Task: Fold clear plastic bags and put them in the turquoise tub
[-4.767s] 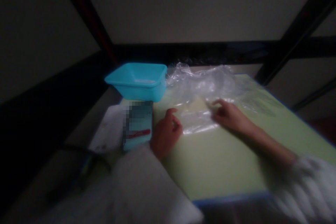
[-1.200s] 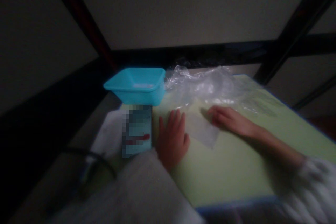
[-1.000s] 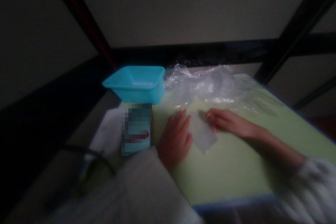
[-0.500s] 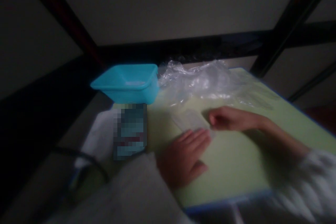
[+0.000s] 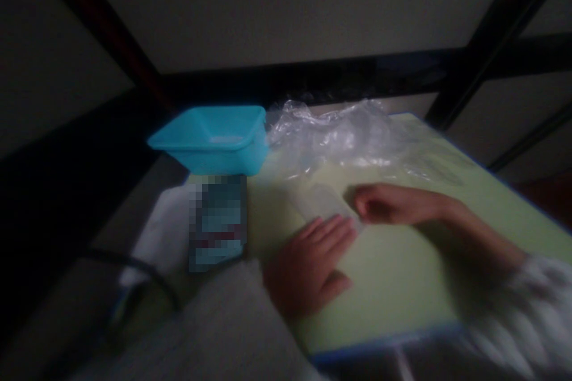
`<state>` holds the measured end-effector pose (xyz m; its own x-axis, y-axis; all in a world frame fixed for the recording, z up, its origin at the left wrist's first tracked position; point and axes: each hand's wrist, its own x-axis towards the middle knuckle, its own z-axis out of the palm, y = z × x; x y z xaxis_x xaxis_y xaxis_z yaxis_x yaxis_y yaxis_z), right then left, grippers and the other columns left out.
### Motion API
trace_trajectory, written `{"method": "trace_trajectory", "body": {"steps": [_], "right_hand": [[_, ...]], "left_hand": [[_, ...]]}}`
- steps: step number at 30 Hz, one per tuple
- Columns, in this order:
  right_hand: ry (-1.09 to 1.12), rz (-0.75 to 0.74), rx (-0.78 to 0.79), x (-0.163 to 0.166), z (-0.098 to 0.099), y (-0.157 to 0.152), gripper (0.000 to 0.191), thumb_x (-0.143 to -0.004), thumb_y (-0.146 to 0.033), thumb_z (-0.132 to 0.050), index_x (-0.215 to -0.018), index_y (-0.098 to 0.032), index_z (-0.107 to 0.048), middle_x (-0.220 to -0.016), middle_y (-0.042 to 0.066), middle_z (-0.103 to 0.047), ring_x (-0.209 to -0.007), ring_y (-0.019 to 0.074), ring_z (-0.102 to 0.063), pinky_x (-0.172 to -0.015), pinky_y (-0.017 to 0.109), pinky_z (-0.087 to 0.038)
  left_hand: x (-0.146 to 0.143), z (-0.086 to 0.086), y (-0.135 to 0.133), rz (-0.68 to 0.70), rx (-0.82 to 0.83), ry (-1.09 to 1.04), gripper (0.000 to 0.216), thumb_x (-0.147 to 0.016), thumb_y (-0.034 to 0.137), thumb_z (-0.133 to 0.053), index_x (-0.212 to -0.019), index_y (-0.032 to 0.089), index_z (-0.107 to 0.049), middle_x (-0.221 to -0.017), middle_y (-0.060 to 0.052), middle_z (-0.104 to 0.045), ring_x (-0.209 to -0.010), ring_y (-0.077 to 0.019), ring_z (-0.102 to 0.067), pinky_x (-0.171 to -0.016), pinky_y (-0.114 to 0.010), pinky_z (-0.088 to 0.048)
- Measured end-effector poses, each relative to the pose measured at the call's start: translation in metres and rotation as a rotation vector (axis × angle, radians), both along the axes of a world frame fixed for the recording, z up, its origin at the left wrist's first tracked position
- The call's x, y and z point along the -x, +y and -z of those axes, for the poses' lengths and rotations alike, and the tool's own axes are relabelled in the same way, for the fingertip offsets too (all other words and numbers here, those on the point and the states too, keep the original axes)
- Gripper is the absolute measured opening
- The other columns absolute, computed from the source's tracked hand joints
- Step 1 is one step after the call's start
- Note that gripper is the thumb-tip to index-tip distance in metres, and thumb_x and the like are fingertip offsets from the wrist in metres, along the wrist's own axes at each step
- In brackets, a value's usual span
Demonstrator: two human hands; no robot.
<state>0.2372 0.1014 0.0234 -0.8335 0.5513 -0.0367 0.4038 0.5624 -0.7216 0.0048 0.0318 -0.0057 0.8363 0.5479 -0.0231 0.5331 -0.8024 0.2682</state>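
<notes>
A small, thin translucent sheet, perhaps a plastic pouch [image 5: 322, 201], lies flat on the table. My left hand [image 5: 308, 268] rests palm down with its fingers stretched over the near edge of this pouch, thumb out to the right. At the pouch's right corner is my right hand [image 5: 379, 203], its fingers curled inward on the table side. Whatever those fingers may hold is hidden. Both hands are slightly blurred.
Behind the hands a heap of crumpled clear plastic [image 5: 348, 137] spreads over the pale green table [image 5: 393, 286]. A turquoise basin [image 5: 210, 158] stands at the back left. Before it lie a pixelated dark rectangular object [image 5: 218, 220] and something white [image 5: 163, 226]. A dark cable [image 5: 134, 262] curves at the left.
The view has shifted very slightly. Both hands keep nearly the same place and shape, and the pouch lies as before.
</notes>
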Motion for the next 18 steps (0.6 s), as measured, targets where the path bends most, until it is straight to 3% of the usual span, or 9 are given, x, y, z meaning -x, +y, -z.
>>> {"method": "trace_trajectory", "body": {"steps": [10,18], "right_hand": [[-0.006,0.011,0.036,-0.0005,-0.0010,0.0004,0.009,-0.084,-0.020,-0.052,-0.076,-0.016,-0.052,-0.078,0.003,-0.052,-0.069,0.0134,-0.048,-0.063,0.027,-0.040],[-0.044,0.027,0.122,-0.0041,-0.0007,0.0021,0.021,-0.087,-0.033,-0.054,-0.075,-0.016,-0.050,-0.076,0.001,-0.048,-0.067,0.0117,-0.045,-0.060,0.025,-0.040]], "left_hand": [[-0.0003,0.0008,-0.0009,-0.002,-0.001,-0.022,0.070,-0.087,0.048,-0.052,-0.144,0.013,-0.029,-0.154,-0.008,-0.020,-0.143,-0.0233,-0.015,-0.118,-0.043,-0.014],[-0.0010,0.0009,-0.0006,-0.002,0.007,-0.018,0.072,-0.085,0.052,-0.053,-0.143,0.015,-0.031,-0.154,-0.008,-0.021,-0.143,-0.0248,-0.015,-0.117,-0.045,-0.013]]}}
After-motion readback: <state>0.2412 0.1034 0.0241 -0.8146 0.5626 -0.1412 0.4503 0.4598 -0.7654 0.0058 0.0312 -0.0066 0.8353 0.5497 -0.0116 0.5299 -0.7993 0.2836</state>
